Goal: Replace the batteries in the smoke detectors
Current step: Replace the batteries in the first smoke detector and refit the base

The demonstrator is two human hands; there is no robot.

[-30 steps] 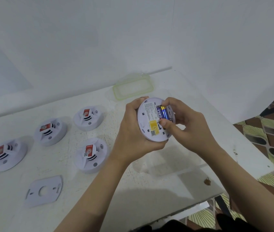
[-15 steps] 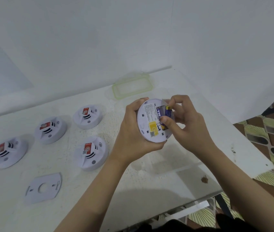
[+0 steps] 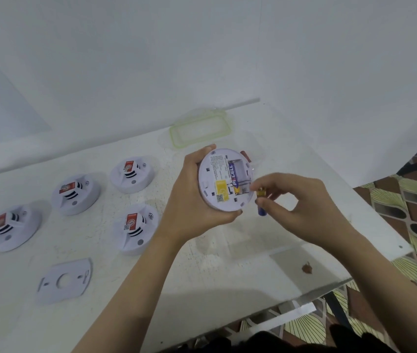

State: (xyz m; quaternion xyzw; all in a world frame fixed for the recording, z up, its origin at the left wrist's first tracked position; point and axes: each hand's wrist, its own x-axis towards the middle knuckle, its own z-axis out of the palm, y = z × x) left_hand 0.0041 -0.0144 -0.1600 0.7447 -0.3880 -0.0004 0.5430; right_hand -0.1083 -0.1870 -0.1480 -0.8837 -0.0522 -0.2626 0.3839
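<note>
My left hand (image 3: 192,200) grips a round white smoke detector (image 3: 217,182) by its rim, back side up, above the table. Its battery bay is uncovered. One blue and yellow battery (image 3: 233,175) lies in the bay's left slot; the slot beside it shows bare. My right hand (image 3: 301,205) pinches a second blue and yellow battery (image 3: 261,203) between thumb and forefinger, just off the detector's lower right rim and apart from the bay.
Several more white smoke detectors lie face up on the white table (image 3: 227,276) at left, the nearest one (image 3: 134,228) by my left wrist. A flat white mounting plate (image 3: 65,280) lies in front. A clear green-rimmed lid (image 3: 201,131) sits behind. The table edge runs at right.
My right hand has pulled one battery out of the bay and drawn it down to the right, off the detector. The left hand keeps holding the detector.
</note>
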